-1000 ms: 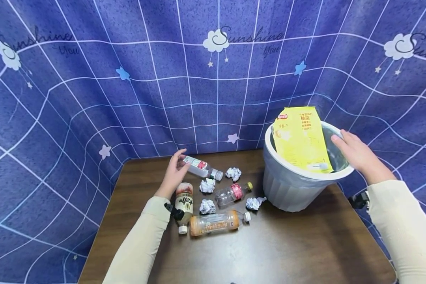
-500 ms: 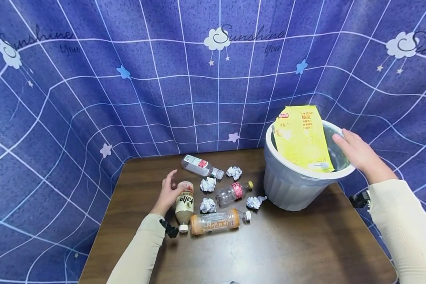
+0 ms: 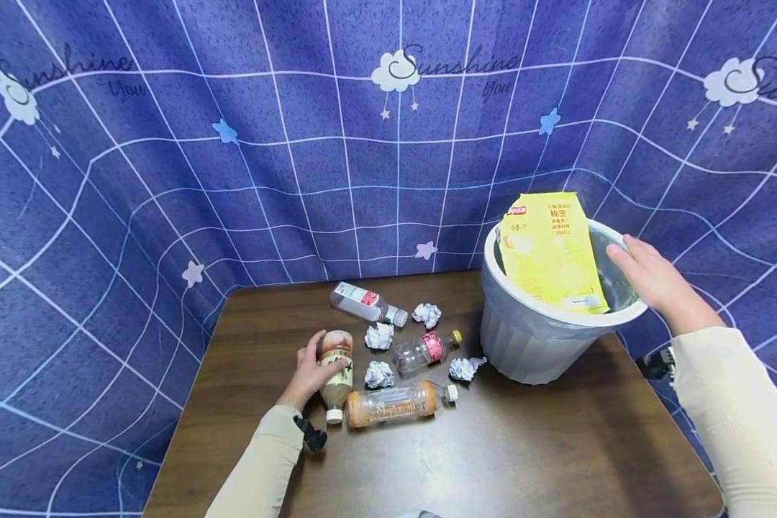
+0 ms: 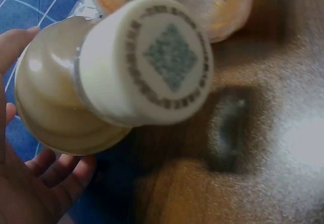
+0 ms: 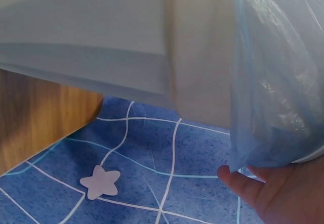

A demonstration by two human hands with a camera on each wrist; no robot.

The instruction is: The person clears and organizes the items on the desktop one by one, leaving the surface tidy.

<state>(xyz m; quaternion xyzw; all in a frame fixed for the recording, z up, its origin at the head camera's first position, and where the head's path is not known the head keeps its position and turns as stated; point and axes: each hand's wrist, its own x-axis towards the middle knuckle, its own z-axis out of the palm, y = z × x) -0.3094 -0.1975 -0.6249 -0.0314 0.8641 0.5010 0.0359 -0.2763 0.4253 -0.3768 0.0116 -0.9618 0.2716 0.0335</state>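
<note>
My left hand [image 3: 309,374] grips a bottle of beige drink [image 3: 337,394] with a white cap, lying on the table. In the left wrist view the thumb and fingers curl round its body, behind the cap [image 4: 172,62]. At the right stands a grey bin [image 3: 524,352] with a clear liner [image 5: 283,72]. My right hand [image 3: 660,280] holds its rim, partly hidden behind the liner in the right wrist view. A yellow snack packet [image 3: 550,252] sticks up out of the bin.
Beside the held bottle lie an orange-labelled bottle [image 3: 391,405], a clear bottle with a red label [image 3: 417,354] and another clear bottle [image 3: 362,302]. Several crumpled paper balls [image 3: 378,374] are scattered among them. A blue patterned curtain [image 3: 388,165] stands behind the brown table [image 3: 524,446].
My left hand has come back from the far clear bottle, leaving it lying, and has closed round the beige drink bottle. The right hand stays at the bin's rim.
</note>
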